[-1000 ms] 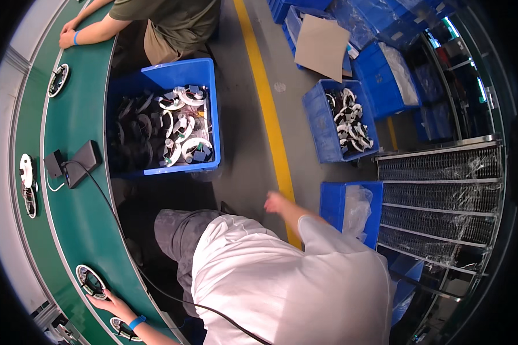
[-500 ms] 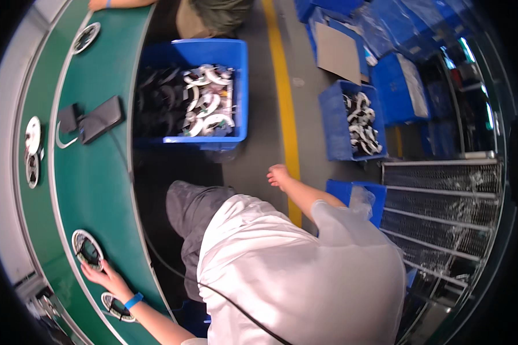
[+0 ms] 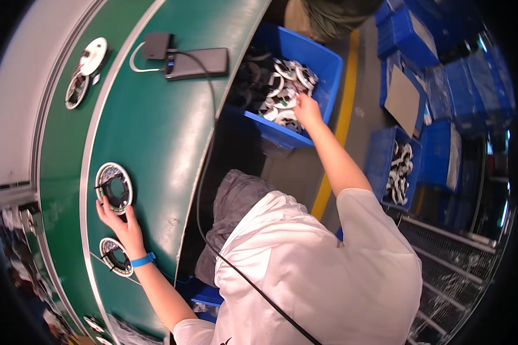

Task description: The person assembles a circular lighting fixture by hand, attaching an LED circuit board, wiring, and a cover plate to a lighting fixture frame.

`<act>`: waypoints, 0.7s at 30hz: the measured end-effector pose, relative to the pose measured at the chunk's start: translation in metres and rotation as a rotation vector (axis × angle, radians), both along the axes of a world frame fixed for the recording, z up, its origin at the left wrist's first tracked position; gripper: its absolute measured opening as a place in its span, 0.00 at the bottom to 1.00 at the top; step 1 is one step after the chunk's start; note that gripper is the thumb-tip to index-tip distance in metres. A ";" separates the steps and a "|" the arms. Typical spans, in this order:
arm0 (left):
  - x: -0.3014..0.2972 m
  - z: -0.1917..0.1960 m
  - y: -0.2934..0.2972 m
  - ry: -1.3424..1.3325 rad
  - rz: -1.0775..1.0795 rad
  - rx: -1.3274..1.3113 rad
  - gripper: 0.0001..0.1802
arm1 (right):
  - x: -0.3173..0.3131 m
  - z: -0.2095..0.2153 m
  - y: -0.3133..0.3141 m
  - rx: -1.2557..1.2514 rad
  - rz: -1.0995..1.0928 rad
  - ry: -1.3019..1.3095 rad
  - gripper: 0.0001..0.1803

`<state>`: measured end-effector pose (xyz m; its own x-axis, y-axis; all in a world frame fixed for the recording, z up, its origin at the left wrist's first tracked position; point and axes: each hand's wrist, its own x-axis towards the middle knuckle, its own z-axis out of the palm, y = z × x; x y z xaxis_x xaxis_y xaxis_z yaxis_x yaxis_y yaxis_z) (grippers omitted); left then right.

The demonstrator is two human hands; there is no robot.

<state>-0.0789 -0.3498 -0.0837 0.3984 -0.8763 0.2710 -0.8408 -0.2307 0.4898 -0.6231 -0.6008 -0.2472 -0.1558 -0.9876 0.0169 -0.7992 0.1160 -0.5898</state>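
Green conveyor bench [image 3: 155, 144]; blue bin [image 3: 322, 63] of ring parts beside it. Left hand [image 3: 121, 224], fingers spread, steadies a ring part [image 3: 114, 187] on the bench; right hand [image 3: 307, 109] reaches into the bin, grip hidden. Pick one part cleanly.

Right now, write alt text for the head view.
Seen from above, a person in white touches a round ring part on a green belt with the left hand, while the right hand reaches into a blue bin of similar parts.
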 end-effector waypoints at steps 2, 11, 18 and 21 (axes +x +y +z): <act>-0.002 0.003 0.003 0.000 0.013 -0.012 0.40 | -0.030 -0.056 -0.022 0.442 0.207 0.298 0.22; -0.008 0.014 -0.006 0.080 0.112 -0.037 0.66 | -0.062 -0.079 -0.008 0.573 0.455 0.091 0.17; 0.009 0.013 -0.032 0.059 0.048 -0.065 0.70 | -0.096 -0.054 -0.018 0.327 0.358 0.019 0.09; 0.016 0.016 -0.028 0.010 0.031 -0.118 0.65 | -0.092 -0.013 -0.032 0.033 0.531 0.093 0.09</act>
<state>-0.0634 -0.3780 -0.0676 0.4278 -0.8256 0.3679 -0.8293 -0.1965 0.5231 -0.7156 -0.6327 -0.2607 0.3654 -0.9305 -0.0252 -0.8019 -0.3009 -0.5162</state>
